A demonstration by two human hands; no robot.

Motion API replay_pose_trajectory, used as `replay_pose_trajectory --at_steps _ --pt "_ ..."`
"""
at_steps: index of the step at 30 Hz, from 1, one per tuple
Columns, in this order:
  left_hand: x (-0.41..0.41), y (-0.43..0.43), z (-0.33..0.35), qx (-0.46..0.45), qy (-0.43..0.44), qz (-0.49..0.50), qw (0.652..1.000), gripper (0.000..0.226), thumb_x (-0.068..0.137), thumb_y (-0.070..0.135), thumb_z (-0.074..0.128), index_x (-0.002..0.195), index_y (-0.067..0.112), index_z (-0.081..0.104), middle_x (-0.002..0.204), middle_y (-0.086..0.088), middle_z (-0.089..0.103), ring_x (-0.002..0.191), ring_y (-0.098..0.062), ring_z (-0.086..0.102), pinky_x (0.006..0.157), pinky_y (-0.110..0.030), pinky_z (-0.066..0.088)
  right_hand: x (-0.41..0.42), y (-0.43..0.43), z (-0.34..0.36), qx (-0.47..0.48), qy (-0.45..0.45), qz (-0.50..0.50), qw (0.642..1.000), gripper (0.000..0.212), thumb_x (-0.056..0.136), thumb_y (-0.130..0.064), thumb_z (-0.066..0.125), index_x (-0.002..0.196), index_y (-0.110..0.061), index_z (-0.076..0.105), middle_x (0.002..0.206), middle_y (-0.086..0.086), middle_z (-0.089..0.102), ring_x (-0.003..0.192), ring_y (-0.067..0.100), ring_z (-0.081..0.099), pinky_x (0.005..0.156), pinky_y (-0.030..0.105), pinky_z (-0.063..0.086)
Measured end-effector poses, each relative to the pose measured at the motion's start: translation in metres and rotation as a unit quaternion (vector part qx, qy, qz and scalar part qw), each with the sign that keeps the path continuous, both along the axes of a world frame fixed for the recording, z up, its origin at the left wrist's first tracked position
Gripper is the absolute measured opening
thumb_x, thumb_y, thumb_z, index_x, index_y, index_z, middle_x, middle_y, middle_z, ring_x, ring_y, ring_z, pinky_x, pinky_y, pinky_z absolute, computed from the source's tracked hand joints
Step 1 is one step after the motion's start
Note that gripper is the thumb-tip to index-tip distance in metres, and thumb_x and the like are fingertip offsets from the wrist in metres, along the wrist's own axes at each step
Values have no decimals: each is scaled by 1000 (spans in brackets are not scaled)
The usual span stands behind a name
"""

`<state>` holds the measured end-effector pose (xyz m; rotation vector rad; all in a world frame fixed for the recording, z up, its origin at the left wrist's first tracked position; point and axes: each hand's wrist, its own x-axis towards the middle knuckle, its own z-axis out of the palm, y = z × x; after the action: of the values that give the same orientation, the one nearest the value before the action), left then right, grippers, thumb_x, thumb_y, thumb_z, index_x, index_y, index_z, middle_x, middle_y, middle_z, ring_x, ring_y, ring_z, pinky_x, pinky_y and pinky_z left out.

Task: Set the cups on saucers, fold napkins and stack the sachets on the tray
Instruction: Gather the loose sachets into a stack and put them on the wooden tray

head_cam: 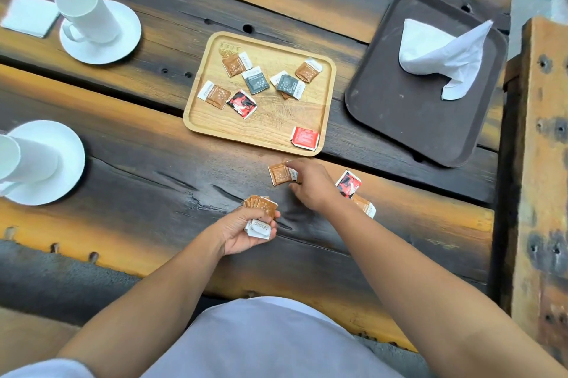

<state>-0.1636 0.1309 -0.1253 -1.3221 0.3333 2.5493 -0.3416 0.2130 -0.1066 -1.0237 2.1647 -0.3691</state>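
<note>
My left hand [246,231] grips a stack of brown sachets [260,208] just above the table's near planks. My right hand [310,184] pinches a single brown sachet [279,174] lying on the table, just below the wooden tray [270,128]. Several brown, grey and red sachets are scattered in that tray. A red-black sachet [349,183] and another brown sachet [365,205] lie on the table beside my right wrist. At the left, two white cups [86,13] [27,159] stand on white saucers [123,39] [61,162]. A folded napkin [29,15] lies far left.
A dark brown plastic tray [408,119] at the right holds a crumpled white napkin [442,52]. A wooden post [541,162] borders the table's right side. The table [153,162] is rough dark and orange planks with gaps between them.
</note>
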Motion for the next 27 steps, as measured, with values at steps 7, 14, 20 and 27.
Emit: replay_pose_trajectory --at_steps 7,14,20,27 --pt "-11 -12 -9 -7 -27 -21 999 24 63 -13 62 85 -6 66 78 -16 62 64 -22 61 61 -32 57 -1 -25 -21 37 81 77 993 43 95 -13 47 137 -25 48 146 -4 43 119 32 54 86 35 42" --pt "-17 -16 -10 -12 -21 -35 999 20 72 -13 60 90 -5 66 78 -17 62 69 -22 62 64 -33 58 2 -20 -27 58 98 31 993 22 87 -14 61 109 -14 58 111 9 54 98 35 58 73 37 42" --pt "-17 -10 -7 -13 -31 -7 999 15 71 -6 69 86 -4 69 79 -14 64 68 -20 63 64 -33 58 -10 -4 -16 -14 -144 -224 964 10 87 -18 70 83 -10 66 73 0 59 70 16 53 64 25 41" --pt "-14 -2 0 5 -6 96 995 18 76 10 72 92 1 68 91 -12 67 71 -18 64 66 -31 58 2 30 15 -31 -436 -349 829 16 90 -10 67 80 -19 59 70 -4 62 48 8 43 41 18 31"
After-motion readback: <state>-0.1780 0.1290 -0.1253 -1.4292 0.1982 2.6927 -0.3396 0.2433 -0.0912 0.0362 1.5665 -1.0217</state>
